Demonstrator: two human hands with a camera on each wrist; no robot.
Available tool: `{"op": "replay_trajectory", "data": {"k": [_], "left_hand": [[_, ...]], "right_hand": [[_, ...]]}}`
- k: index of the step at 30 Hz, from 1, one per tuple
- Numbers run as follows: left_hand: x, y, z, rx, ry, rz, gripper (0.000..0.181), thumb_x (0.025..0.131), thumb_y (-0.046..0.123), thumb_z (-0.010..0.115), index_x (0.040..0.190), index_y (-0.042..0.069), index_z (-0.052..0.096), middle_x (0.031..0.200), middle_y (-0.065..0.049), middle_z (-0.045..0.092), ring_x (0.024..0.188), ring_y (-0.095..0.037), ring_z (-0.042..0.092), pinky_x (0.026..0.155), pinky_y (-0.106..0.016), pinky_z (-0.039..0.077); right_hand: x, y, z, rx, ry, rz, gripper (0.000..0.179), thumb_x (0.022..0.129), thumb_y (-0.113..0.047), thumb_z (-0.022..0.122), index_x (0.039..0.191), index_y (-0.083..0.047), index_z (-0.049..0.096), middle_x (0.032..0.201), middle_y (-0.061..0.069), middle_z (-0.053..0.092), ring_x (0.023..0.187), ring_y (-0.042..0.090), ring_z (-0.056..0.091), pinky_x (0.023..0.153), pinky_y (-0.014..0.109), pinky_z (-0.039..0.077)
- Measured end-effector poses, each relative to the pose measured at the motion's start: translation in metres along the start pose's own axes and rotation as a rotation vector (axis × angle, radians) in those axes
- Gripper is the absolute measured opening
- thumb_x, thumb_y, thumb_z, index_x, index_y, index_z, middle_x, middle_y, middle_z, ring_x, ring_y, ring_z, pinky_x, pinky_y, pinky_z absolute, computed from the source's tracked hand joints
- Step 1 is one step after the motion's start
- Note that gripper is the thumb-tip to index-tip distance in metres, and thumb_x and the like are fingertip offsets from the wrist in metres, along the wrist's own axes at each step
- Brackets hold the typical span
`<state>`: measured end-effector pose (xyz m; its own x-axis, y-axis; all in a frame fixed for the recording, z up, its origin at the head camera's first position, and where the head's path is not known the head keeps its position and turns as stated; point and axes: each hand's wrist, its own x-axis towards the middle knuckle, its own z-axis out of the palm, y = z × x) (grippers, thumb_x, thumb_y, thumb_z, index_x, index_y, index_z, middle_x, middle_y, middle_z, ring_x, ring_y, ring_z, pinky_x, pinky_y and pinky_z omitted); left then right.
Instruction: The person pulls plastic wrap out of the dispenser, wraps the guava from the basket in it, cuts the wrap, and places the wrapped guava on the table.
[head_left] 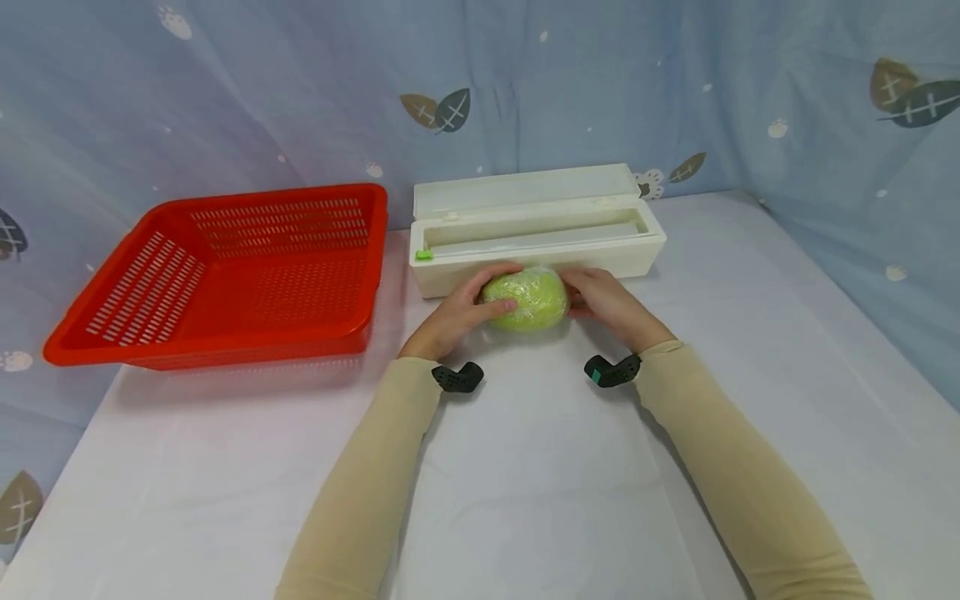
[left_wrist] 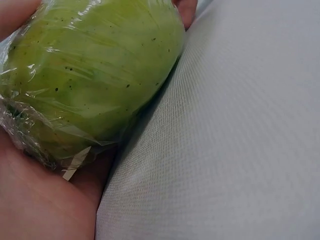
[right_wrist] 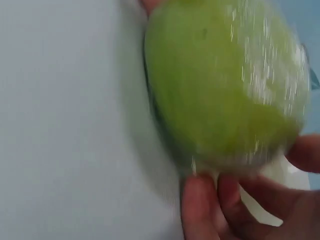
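Observation:
A yellow-green fruit (head_left: pixel 534 302), smooth and dark-specked, is wrapped in clear cling film and sits low at the white tabletop between both hands. My left hand (head_left: pixel 453 315) grips its left end, thumb across the near side and fingers behind. In the left wrist view the film bunches in creases on the fruit (left_wrist: pixel 100 75) beside the palm. At the other end, my right hand (head_left: pixel 603 302) has its fingers curled against the fruit. The right wrist view shows those fingertips (right_wrist: pixel 200 192) touching the wrapped end of the fruit (right_wrist: pixel 215 85), slightly blurred.
Right behind the hands stands a long white cling film box (head_left: pixel 536 254), lid (head_left: pixel 525 193) raised, with a roll inside and a green slider (head_left: pixel 423 255) at its left. A red slotted basket (head_left: pixel 358 329) is on the left. Patterned blue cloth (head_left: pixel 540 83) hangs behind.

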<state>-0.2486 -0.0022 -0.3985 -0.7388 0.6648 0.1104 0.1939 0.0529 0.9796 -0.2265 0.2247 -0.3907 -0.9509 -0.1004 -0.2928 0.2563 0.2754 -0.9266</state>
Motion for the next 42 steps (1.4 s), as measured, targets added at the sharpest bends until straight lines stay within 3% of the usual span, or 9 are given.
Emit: {"op": "replay_trajectory", "data": {"k": [4,9,18,25,31,37,42], "left_hand": [[-0.001,0.001,0.000,0.009,0.004,-0.005,0.051,0.085,0.021,0.061,0.132,0.017,0.042,0.131,0.008,0.039,0.117,-0.012,0.036,0.099,-0.035,0.027],[-0.002,0.002,0.002,0.022,-0.021,-0.005,0.057,0.086,0.022,0.059,0.137,0.023,0.035,0.138,0.007,0.034,0.123,-0.007,0.031,0.101,-0.037,0.022],[0.000,0.005,0.004,0.051,-0.074,0.002,0.047,0.088,0.026,0.056,0.133,0.026,0.043,0.134,0.014,0.038,0.122,-0.004,0.032,0.101,-0.035,0.024],[-0.003,0.004,0.003,0.056,-0.139,0.021,0.048,0.090,0.025,0.053,0.136,0.024,0.038,0.137,0.014,0.035,0.124,-0.002,0.029,0.102,-0.034,0.023],[-0.004,0.009,0.004,0.055,-0.183,0.030,0.056,0.088,0.024,0.056,0.138,0.023,0.033,0.138,0.008,0.034,0.124,-0.005,0.030,0.102,-0.034,0.024],[-0.009,0.014,-0.002,0.104,-0.134,-0.063,0.058,0.086,0.031,0.058,0.138,0.022,0.033,0.137,0.008,0.034,0.122,-0.007,0.031,0.101,-0.035,0.025],[-0.003,0.011,-0.006,0.192,-0.084,-0.119,0.062,0.084,0.042,0.057,0.138,0.024,0.033,0.137,0.008,0.035,0.122,-0.008,0.033,0.100,-0.032,0.028]], "right_hand": [[-0.002,-0.004,0.011,0.075,-0.001,-0.026,0.049,0.095,-0.041,0.033,0.133,-0.010,0.036,0.128,0.002,0.039,0.115,0.017,0.038,0.096,0.036,0.032],[-0.005,-0.007,0.028,0.179,-0.025,-0.060,0.056,0.095,-0.044,0.029,0.139,-0.009,0.023,0.137,0.002,0.027,0.126,0.015,0.024,0.103,0.035,0.021],[-0.007,-0.007,0.029,0.323,0.013,-0.067,0.039,0.095,-0.031,0.036,0.125,-0.007,0.042,0.131,0.001,0.034,0.122,0.014,0.028,0.103,0.034,0.018],[-0.009,-0.006,0.026,0.215,0.012,-0.068,0.037,0.096,-0.035,0.035,0.126,-0.017,0.048,0.130,-0.006,0.041,0.121,0.012,0.033,0.101,0.035,0.023],[-0.009,-0.005,0.022,0.170,0.027,-0.063,0.039,0.096,-0.033,0.035,0.128,-0.014,0.047,0.133,-0.002,0.038,0.123,0.015,0.031,0.102,0.036,0.022],[-0.008,-0.008,0.023,0.128,0.021,-0.081,0.037,0.095,-0.036,0.035,0.121,-0.015,0.053,0.128,-0.003,0.043,0.119,0.015,0.036,0.100,0.036,0.025],[-0.011,-0.011,0.015,0.023,0.033,-0.109,0.042,0.095,-0.041,0.034,0.121,-0.014,0.052,0.126,-0.002,0.044,0.115,0.016,0.038,0.096,0.039,0.030]]}}
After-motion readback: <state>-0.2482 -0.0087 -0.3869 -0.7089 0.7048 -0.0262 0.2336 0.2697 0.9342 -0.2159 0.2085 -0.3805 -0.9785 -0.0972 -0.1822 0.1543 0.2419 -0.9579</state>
